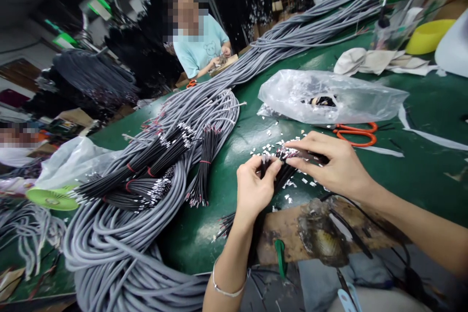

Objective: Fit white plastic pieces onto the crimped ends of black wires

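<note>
A bundle of thin black cables (286, 174) with stripped, pinkish ends is between my hands, low over the green table. My left hand (255, 186) is closed round the bundle, its thumb pressed against the cables. My right hand (334, 163) pinches at the cable ends with thumb and fingers; the exact piece in the pinch is too small to make out. Small white scraps (268, 147) lie scattered around the bundle. Close to my right hand are scissors with orange handles (356, 132).
Long grey cables (146, 234) run across the green table (234, 170), with tied black cable bundles (204, 165) on and beside them. A clear plastic bag (329, 92) lies beyond my hands. A wooden board (283, 229) is at the near edge. Another person (201, 44) works across the table.
</note>
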The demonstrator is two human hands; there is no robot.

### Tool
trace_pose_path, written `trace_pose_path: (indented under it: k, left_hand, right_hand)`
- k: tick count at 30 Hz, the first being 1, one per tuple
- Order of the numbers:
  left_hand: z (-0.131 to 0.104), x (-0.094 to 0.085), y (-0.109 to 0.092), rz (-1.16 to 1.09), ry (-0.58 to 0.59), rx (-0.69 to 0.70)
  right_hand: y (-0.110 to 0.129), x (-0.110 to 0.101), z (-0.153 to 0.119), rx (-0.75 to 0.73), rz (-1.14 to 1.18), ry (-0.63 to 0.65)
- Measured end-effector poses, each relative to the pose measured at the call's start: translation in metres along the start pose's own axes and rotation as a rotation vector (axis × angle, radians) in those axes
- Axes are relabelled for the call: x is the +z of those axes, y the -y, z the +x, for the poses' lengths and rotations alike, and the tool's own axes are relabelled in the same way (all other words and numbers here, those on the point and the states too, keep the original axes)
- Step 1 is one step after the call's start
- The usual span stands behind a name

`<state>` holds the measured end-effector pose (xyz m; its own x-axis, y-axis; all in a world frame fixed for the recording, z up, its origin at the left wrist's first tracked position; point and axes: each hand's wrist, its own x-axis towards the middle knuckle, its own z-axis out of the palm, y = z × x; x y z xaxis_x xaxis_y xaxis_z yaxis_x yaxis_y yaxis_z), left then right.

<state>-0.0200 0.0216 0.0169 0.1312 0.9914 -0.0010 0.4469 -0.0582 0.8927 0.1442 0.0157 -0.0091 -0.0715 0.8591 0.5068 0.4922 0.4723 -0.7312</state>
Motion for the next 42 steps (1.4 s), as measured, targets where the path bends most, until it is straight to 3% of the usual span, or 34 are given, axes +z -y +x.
trace_pose_path:
  k: [3,9,14,19,21,23,26,28,30,36,42]
  left_hand:
    - [-0.001,-0.001,-0.001,-0.087,0.094,-0.038]
    - [-0.004,0.004,-0.005,-0.195,0.186,-0.084]
    - [-0.006,0.011,-0.004,-0.281,0.038,-0.178]
    - [-0.001,0.009,0.003,-0.197,-0.158,-0.150]
    - [0.001,0.006,0.005,-0.046,-0.140,-0.084]
    - [0.002,0.001,0.006,0.122,-0.035,-0.033]
    - [0.002,-0.006,0.008,0.310,0.050,-0.023]
    - [0.003,-0.011,0.009,0.341,0.027,-0.032]
    - [0.004,-0.013,0.009,0.288,0.007,-0.063]
    - [0.003,-0.005,0.004,0.079,0.056,-0.095]
    - [0.000,-0.001,0.004,0.129,-0.015,-0.037]
  right_hand:
    - [0.001,0.000,0.000,-0.046,0.068,0.014]
    - [0.004,0.001,-0.002,-0.071,-0.062,0.071]
    - [0.005,0.001,0.000,0.036,0.082,0.063]
    - [0.010,0.001,-0.003,0.038,0.114,0.000]
    - [0.009,0.002,-0.005,0.024,0.116,-0.043]
    - [0.003,0.004,-0.007,0.035,0.084,-0.046]
    - [-0.007,0.009,-0.009,0.060,-0.143,0.116]
    - [-0.011,0.011,-0.008,0.084,-0.352,0.250]
    - [-0.010,0.012,-0.006,0.123,-0.411,0.285]
    - [0.003,0.007,0.001,0.168,0.100,0.081]
    - [0.009,0.006,0.002,0.176,0.175,0.081]
